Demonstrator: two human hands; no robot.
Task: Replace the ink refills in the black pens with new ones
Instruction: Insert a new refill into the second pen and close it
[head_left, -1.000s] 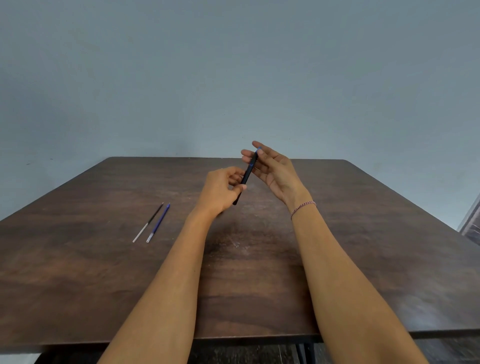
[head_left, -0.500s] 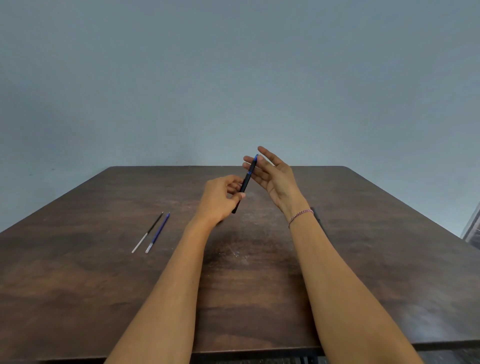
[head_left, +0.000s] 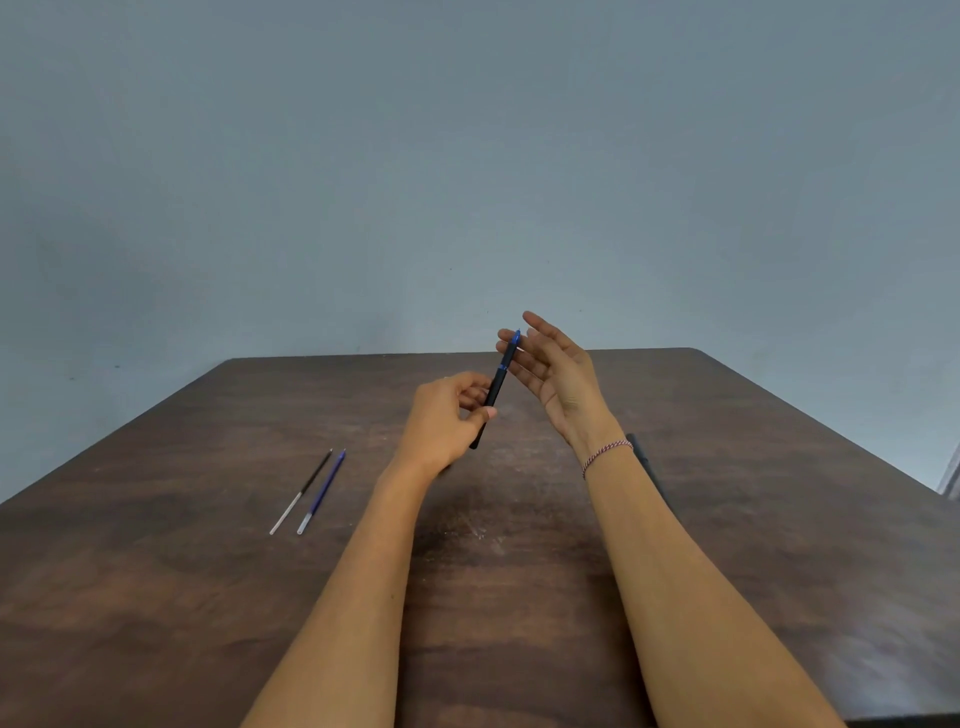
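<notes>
Thumb and curled fingers of the left hand (head_left: 441, 423) pinch a slim black plastic pen with a blue tip (head_left: 496, 387) by its lower part. The thumb presses on the near side of the barrel and the other fingers wrap behind it. The pen stands tilted above the dark brown wooden table (head_left: 779, 519), with its blunt end pointing down towards the person and its blue tip up and away. A short length of barrel sticks out below the thumb.

The right hand (head_left: 561, 382) is held up just beside the pen with its palm turned towards the left hand. Its fingers (head_left: 535, 358) are straight, slightly spread and curled round nothing. The upper, blue-tipped stretch of the pen crosses in front of those fingers (whether it actually touches them cannot be told from this angle). A thin red-and-white braided bracelet (head_left: 605, 453) circles the right wrist.

A second black pen (head_left: 649, 470) lies flat on the table, partly hidden behind the right forearm. Well apart to the left lie two thin plastic refills, side by side and almost parallel: a black-and-clear refill (head_left: 301, 491) and, just to its right, a blue refill with a clear end (head_left: 322, 491). A plain grey-blue wall (head_left: 467, 156) rises behind the table's far edge.
</notes>
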